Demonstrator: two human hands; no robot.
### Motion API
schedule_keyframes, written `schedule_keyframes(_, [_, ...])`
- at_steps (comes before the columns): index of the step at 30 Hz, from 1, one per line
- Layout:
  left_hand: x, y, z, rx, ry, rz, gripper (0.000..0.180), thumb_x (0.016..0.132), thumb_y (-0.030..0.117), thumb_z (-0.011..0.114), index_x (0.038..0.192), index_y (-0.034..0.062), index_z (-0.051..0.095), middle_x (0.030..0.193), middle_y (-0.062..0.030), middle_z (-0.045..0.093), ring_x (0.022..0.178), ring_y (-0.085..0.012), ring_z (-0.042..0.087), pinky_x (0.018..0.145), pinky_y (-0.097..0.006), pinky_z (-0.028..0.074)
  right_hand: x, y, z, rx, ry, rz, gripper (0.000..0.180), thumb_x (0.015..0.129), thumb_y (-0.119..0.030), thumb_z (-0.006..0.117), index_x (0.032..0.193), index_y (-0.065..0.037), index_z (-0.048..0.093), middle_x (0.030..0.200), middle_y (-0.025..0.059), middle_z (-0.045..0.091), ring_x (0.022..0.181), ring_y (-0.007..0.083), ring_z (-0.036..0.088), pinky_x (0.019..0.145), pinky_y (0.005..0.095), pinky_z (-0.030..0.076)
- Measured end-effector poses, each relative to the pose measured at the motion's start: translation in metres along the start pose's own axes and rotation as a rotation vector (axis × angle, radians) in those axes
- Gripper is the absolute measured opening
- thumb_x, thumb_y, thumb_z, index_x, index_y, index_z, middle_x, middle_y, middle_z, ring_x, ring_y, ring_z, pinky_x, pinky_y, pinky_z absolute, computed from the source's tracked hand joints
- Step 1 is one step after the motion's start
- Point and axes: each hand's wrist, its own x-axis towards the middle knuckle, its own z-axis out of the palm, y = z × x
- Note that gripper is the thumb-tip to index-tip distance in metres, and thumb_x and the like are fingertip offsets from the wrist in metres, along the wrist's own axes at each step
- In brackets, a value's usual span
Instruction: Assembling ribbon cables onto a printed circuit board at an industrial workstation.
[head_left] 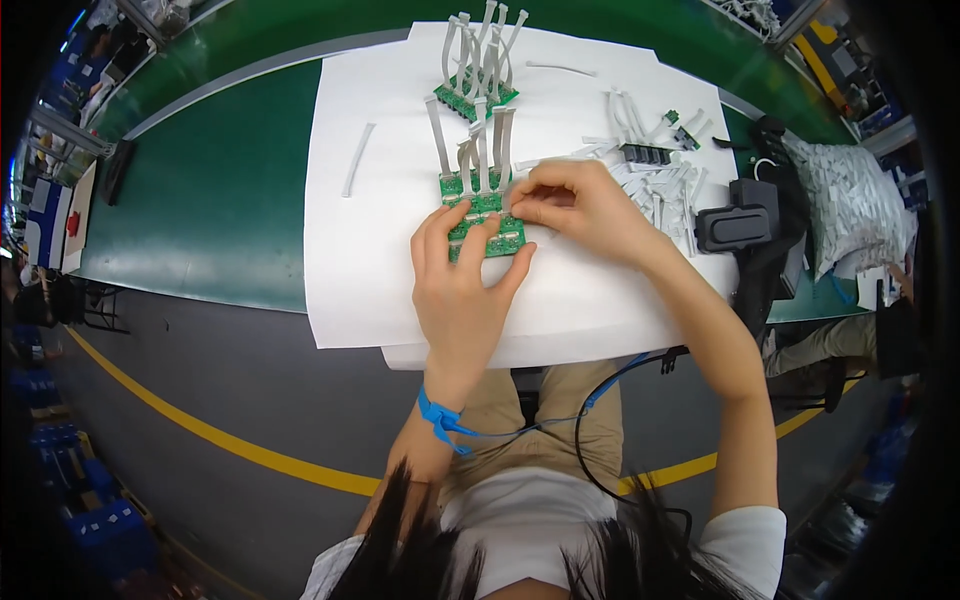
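Note:
A green circuit board panel (pixel 511 243) lies on white sheeting in front of me, with several pale flat ribbon cables (pixel 484 150) standing up from its far part. My left hand (pixel 455 300) holds the panel down, its fingertips on the board's surface and its thumb by the near right corner. At the panel's right edge my right hand (pixel 590 205) is closed in a pinch. Whatever sits between those fingertips is hidden or too small to name. Behind this panel stands another green board (pixel 462 100), also bristling with upright ribbon cables.
Loose ribbon cables (pixel 655 190) lie heaped at the right beside a dark connector strip (pixel 645 154). Single cables rest at left (pixel 357 160) and far back. A black device (pixel 737 222) and a clear bag of white parts (pixel 850 200) stand farther right. A blue wrist strap (pixel 440 415) trails a cord.

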Motion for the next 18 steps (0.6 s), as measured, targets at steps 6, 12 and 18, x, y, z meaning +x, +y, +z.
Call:
schedule_keyframes(6, [0.0,0.003,-0.002,-0.007,-0.013,-0.014,0.036,0.074,0.02,0.086,0.104,0.0075,0.07,0.121,-0.0109,0.06,0.116,-0.0327,0.055,0.088,-0.041,0.052,-0.008,-0.005,-0.006,0.218,0.124,0.024,0.02,0.089,-0.002,0.068,0.109,0.001,0.07,0.097,0.0066,0.071,0.089,0.0123,0.069,0.084,0.0262,0.057])
schedule_keyframes(12, [-0.002,0.002,-0.001,0.045,-0.026,0.008,0.035,0.076,0.023,0.084,0.105,0.0089,0.071,0.123,-0.0121,0.06,0.118,-0.034,0.055,0.088,-0.042,0.053,-0.011,0.008,-0.016,0.073,0.174,-0.038,0.014,0.088,-0.003,0.067,0.101,-0.001,0.071,0.094,0.0068,0.07,0.084,0.014,0.069,0.076,0.0269,0.057])
schedule_keyframes(18, [-0.002,0.002,-0.002,0.082,-0.024,0.049,0.036,0.077,0.023,0.084,0.109,0.0102,0.073,0.123,-0.0123,0.06,0.118,-0.0336,0.055,0.088,-0.042,0.053,-0.013,0.006,-0.008,0.077,0.1,-0.178,0.01,0.085,-0.001,0.069,0.095,-0.001,0.071,0.091,0.0074,0.07,0.081,0.0172,0.069,0.071,0.0274,0.057])
